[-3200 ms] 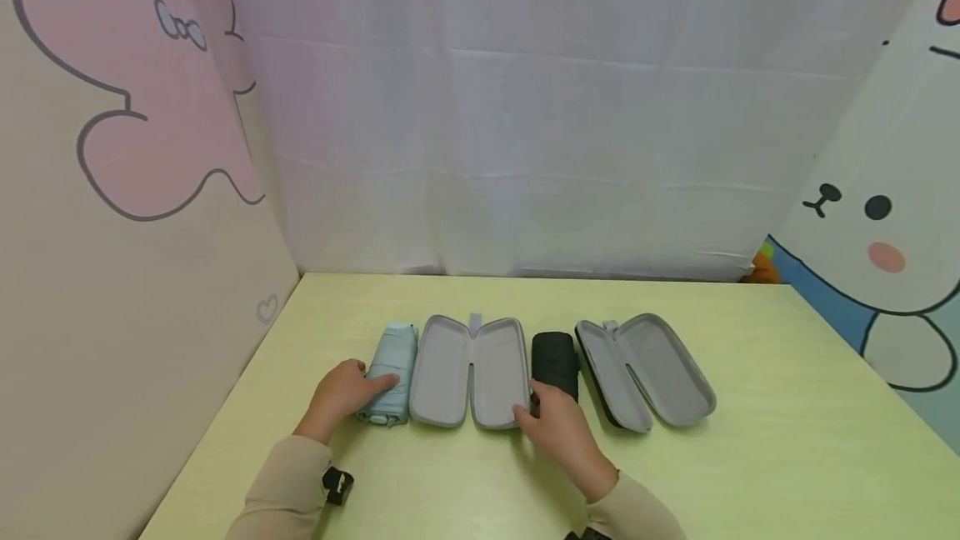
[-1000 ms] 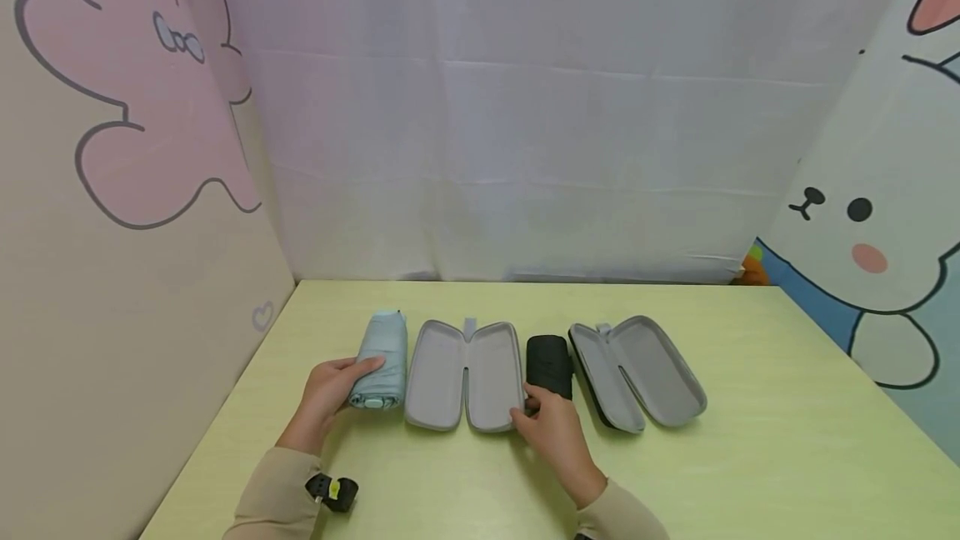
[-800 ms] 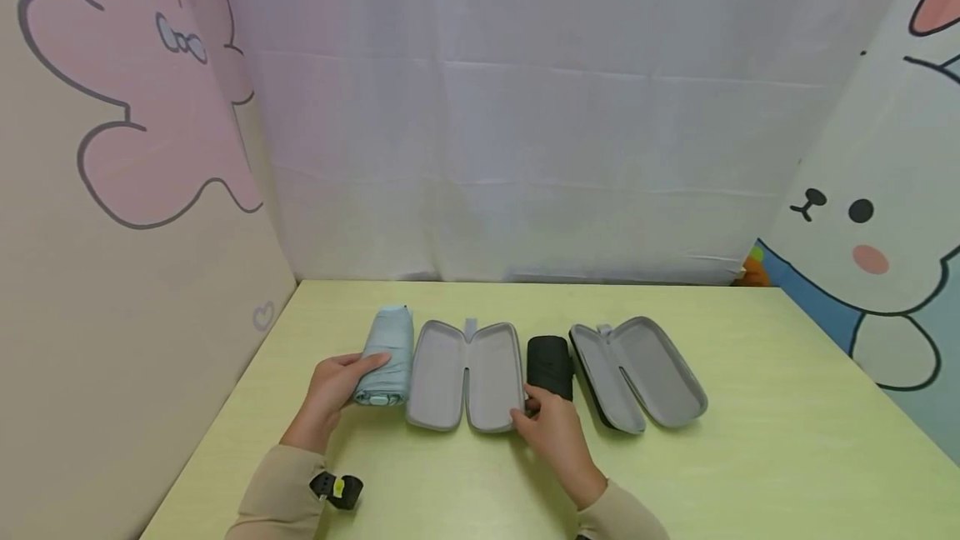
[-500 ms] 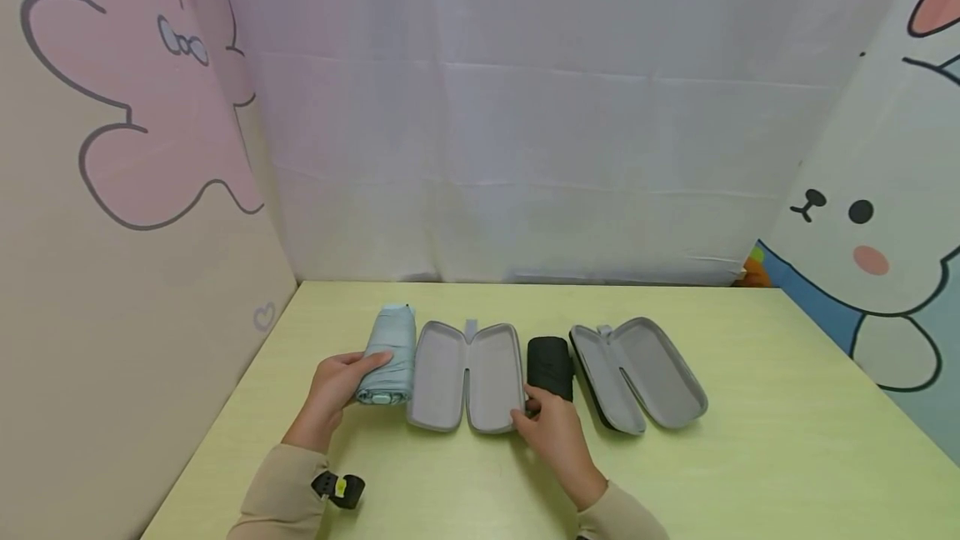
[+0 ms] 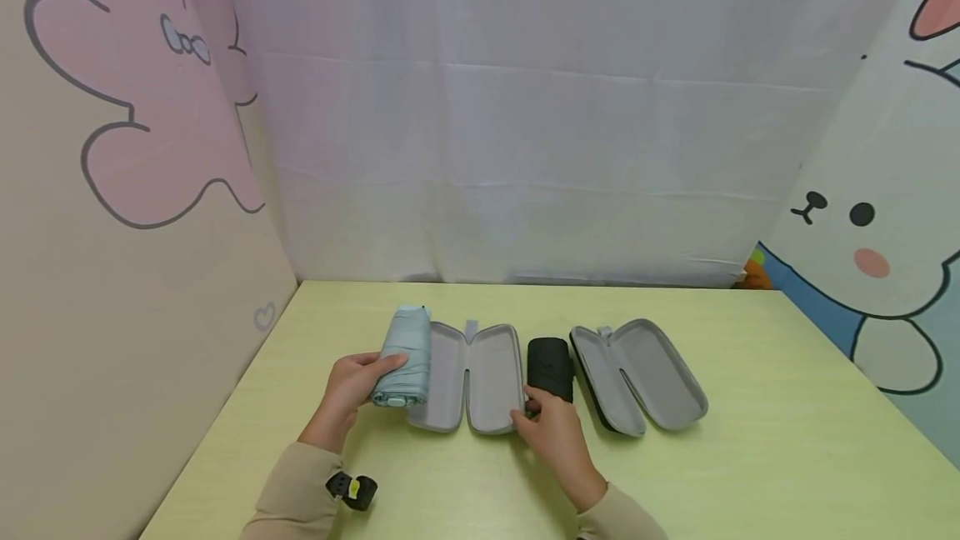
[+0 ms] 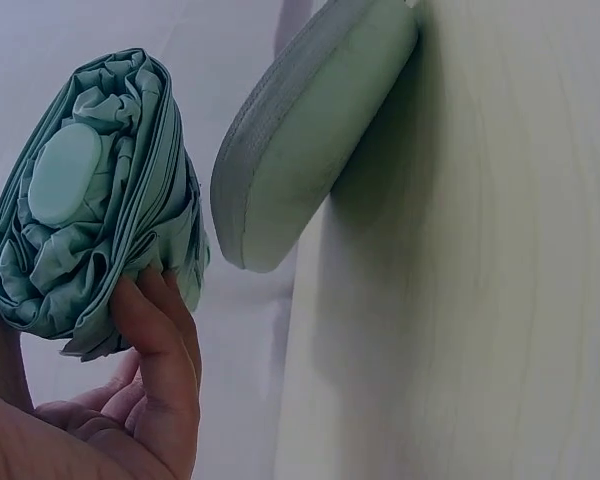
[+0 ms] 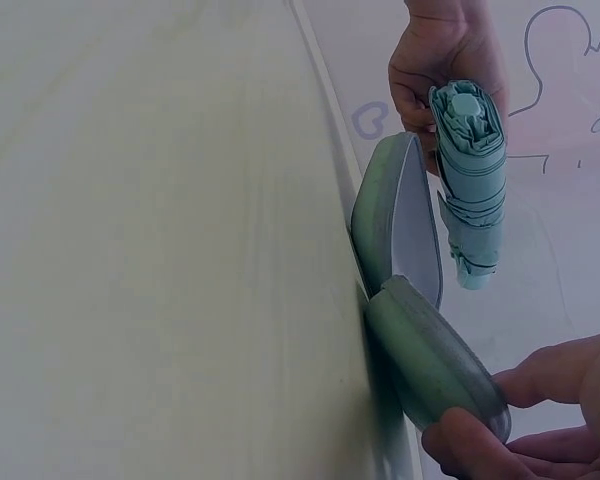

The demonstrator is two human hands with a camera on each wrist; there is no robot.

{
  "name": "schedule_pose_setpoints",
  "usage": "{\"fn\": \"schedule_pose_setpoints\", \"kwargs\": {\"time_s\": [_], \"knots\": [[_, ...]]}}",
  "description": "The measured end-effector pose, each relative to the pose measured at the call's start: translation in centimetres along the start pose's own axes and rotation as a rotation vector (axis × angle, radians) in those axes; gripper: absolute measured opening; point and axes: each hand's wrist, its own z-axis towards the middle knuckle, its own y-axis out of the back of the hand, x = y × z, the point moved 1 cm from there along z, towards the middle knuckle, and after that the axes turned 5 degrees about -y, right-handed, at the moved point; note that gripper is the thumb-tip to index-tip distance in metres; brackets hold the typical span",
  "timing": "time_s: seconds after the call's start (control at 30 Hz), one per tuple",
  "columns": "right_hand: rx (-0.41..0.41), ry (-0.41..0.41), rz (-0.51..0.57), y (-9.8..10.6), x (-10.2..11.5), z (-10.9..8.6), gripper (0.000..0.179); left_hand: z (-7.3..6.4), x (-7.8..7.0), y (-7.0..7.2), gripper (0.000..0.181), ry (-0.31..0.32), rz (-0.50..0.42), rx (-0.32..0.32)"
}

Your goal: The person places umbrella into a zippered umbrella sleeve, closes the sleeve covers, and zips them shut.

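Note:
A pale blue folded umbrella point(image 5: 408, 347) is in my left hand point(image 5: 351, 386), thumb on top and fingers around its side. In the left wrist view the umbrella point(image 6: 90, 200) hangs clear of the table, its oval button end facing the camera. It covers part of the left half of an unzipped hard case point(image 5: 495, 377), grey inside. The case's outer shell point(image 7: 420, 350) is green in the right wrist view. My right hand point(image 5: 561, 438) pinches the near right edge of that case between thumb and finger.
A black rolled bundle point(image 5: 550, 363) lies just right of the case, partly behind my right hand. Farther right, a second grey-lined case point(image 5: 660, 373) lies spread apart, dark outside. The pale yellow table point(image 5: 787, 423) meets a white cloth point(image 5: 555, 148) at the back.
My left hand has picked the blue umbrella up off the table and carried it right, over the first case's left half. My right hand stays at the case's edge.

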Motion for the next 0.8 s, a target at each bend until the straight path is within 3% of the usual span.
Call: {"fn": "schedule_pose_setpoints", "kwargs": {"time_s": [0.43, 0.8], "knots": [[-0.001, -0.003, -0.007, 0.1, 0.2, 0.0, 0.039, 0.3, -0.4, -1.8, 0.062, -0.043, 0.039, 0.008], [-0.008, -0.007, 0.001, 0.0, 0.1, -0.1, 0.039, 0.4, -0.4, -3.1, 0.059, -0.046, 0.093, -0.023]]}}
